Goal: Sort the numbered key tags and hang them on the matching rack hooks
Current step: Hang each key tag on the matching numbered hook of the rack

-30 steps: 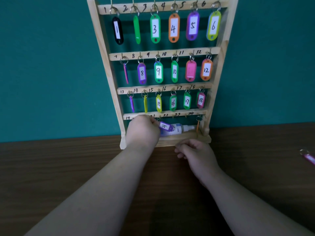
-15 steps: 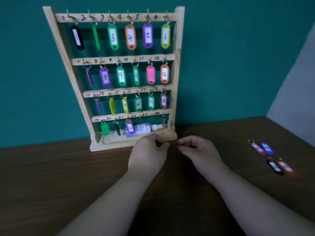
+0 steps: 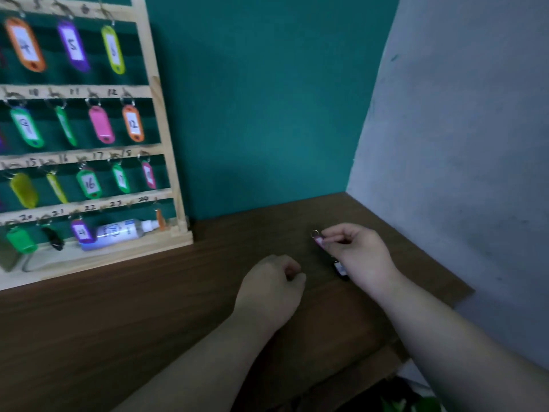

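**Head view**

- Right hand point(image 3: 359, 257): far right of the bench point(image 3: 148, 307). Thumb and forefinger pinch a pink key tag point(image 3: 319, 241), whose split ring pokes out to the left. The tag's number is not readable.
- Left hand point(image 3: 270, 289): near centre, left of the right hand and apart from it. Fingers are curled in and nothing is seen in them. Whether it rests on the bench or hovers cannot be told.
- Black key tag point(image 3: 340, 269): lies on the bench just under the right hand, mostly hidden by it.
- Rack point(image 3: 166, 144): far left, upright against the teal wall, its left part out of frame.
  - Top row: orange tag 4 point(image 3: 25, 44), purple tag 5 point(image 3: 72, 46) and a yellow-green tag point(image 3: 113, 49).
  - Second row: includes green tag 9 point(image 3: 26, 127) and orange tag 12 point(image 3: 133, 123).
  - Third row: includes green tag 16 point(image 3: 89, 182).
  - Every visible hook in these three rows carries a tag.
- Bottom rail point(image 3: 101, 207): a purple tag point(image 3: 80, 230) hangs left of centre and an orange one point(image 3: 160, 218) hangs edge-on at the right end. The places marked 22 and 23 look bare.
- White bottle point(image 3: 121, 231): lies on its side on the rack's base.

**Progress (judged):** the task is nearly complete. What is left is the pink tag in hand, the black tag on the bench, and any others hidden beneath the right hand. Blur prevents checking the numbers against the hooks.
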